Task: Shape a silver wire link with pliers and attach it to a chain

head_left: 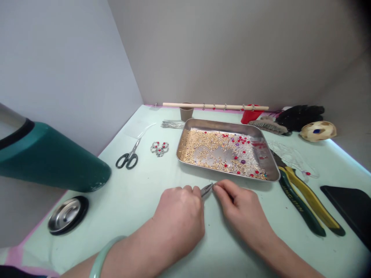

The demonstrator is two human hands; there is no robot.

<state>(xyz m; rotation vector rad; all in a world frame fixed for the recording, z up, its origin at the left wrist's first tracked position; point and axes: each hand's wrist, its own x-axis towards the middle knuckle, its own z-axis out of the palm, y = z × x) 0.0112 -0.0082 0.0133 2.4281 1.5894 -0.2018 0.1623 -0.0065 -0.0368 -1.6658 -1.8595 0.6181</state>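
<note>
My left hand (184, 210), with a pale green bangle (106, 255) on its wrist, is wrapped round a pair of small pliers (206, 190). Their metal jaws point right, toward the fingertips of my right hand (240, 208). Thumb and forefinger of that hand pinch a tiny piece at the plier tips, too small to make out. Just beyond both hands lies a metal tray (228, 172) holding gold and clear beads, with red and purple ones among them.
At left are scissors (127, 159), beaded wirework (159, 148), a green tumbler (55, 158) and a round lid (68, 215). Large yellow-and-green pliers (307, 197) lie right, beside a black flat object (348, 206). Behind the tray, a wooden stick (214, 106) spans a brown cup (186, 112) and red cup (251, 115).
</note>
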